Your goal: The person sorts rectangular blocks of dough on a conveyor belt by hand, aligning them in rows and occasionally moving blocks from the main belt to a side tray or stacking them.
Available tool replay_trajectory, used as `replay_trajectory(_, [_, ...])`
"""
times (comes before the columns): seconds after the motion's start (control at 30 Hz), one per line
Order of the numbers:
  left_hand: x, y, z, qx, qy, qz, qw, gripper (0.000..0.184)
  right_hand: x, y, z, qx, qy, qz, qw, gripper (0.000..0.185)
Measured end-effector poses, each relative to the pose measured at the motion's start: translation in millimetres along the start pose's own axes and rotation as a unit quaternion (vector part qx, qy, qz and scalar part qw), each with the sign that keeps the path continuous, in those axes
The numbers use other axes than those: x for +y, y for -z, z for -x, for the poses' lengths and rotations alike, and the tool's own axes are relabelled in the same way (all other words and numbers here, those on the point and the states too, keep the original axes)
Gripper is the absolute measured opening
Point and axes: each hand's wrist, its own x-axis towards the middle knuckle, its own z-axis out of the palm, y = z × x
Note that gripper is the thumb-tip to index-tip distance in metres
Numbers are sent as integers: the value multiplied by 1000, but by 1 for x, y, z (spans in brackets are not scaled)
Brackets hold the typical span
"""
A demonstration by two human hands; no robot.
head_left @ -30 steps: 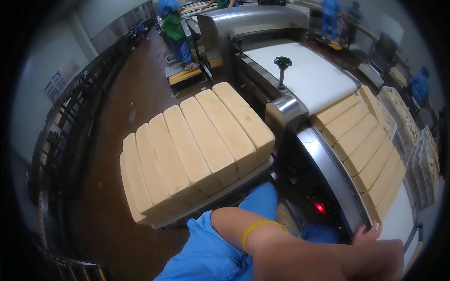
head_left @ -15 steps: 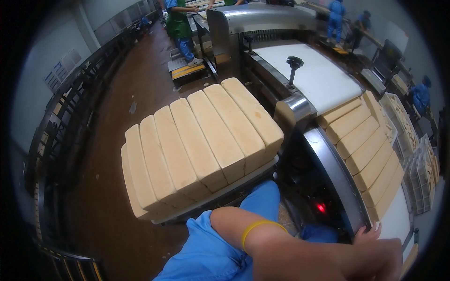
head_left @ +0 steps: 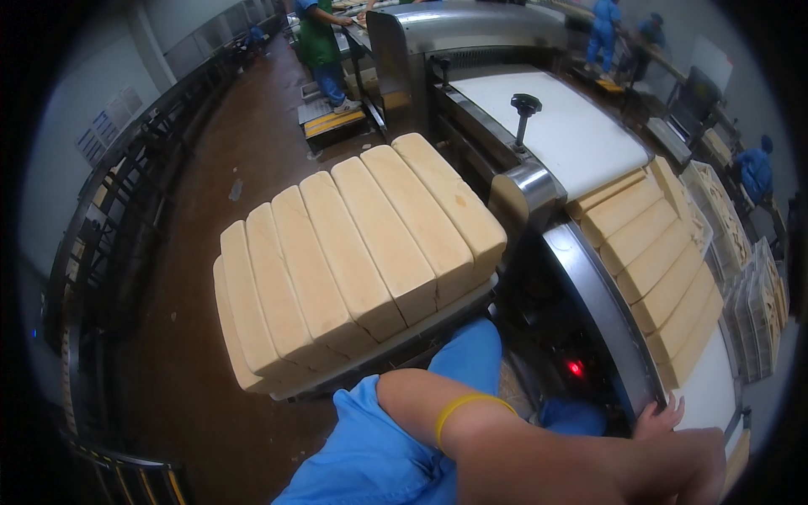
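A bare hand [head_left: 659,418] is at the lower right, its fingers slightly parted beside the curved metal rim [head_left: 593,286] and near the end of the closest loaf-shaped blocks [head_left: 652,252]. The grip looks loosely open, but whether any finger hooks over the rim cannot be told, nor whether this is the left or the right hand. Bare skin fills the lower middle, crossed by a thin yellow band [head_left: 473,401]; the overlapping limbs hide the other hand.

The loaf-shaped blocks lie side by side in a slanting row on a smooth white surface [head_left: 707,391] inside the rim. They are pale tan and matte, long, with softly rounded edges. The rim is polished and reflective. At the row's far end is a flat white belt [head_left: 551,126] with a black lobed knob [head_left: 526,104] on a metal stem beside it, and a domed, brushed-metal housing [head_left: 480,27] beyond.

To the left stands a large stack of similar blocks [head_left: 353,252], tightly packed with narrow seams between them, above a pale tray edge [head_left: 387,343]. Blue cloth [head_left: 379,442] is below it. A red light [head_left: 576,368] glows under the rim. White plastic crates [head_left: 753,311] stand at the right, and a person in a green apron [head_left: 318,42] is in the background.
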Motion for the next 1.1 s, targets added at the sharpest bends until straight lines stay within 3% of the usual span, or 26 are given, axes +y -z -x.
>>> replay_trajectory(0.3, [-16, 23, 10, -114, -65, -10, 991, 12, 5, -5, 1, 26, 19, -4, 999, 42])
replay_trajectory(1.1, [-39, 29, 17, -79, -77, -12, 994, 9, 8, -6, 2, 40, 39, -22, 998, 41])
